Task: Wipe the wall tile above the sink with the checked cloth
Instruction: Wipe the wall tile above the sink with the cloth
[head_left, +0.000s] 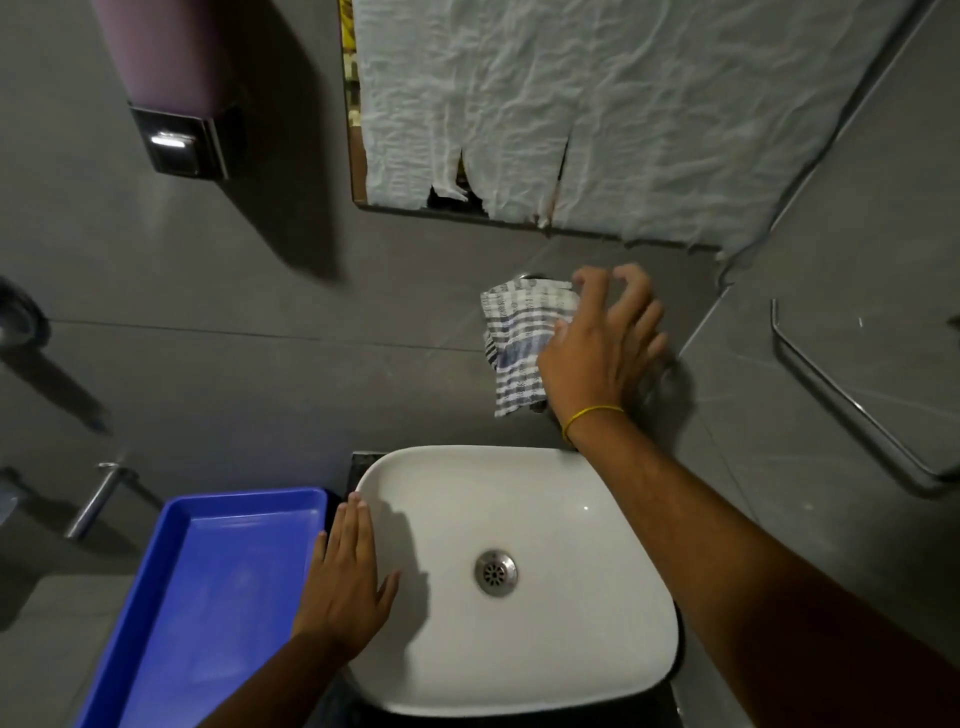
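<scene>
A blue-and-white checked cloth (522, 338) is pressed flat against the grey wall tile (332, 374) above the white sink (582, 660). My right hand (605, 343) lies over the cloth's right part, fingers spread and bent, holding it to the tile just below the mirror. A yellow band circles that wrist. My left hand (348, 577) rests flat with fingers apart on the sink's left rim, holding nothing. The cloth's right side is hidden under my right hand.
A blue plastic tray (171, 613) sits left of the sink. A mirror covered with crumpled white paper (597, 104) hangs above the cloth. A purple soap dispenser (171, 88) is at upper left. A glass corner shelf (872, 384) juts out at right. A metal tap (96, 499) sticks out at lower left.
</scene>
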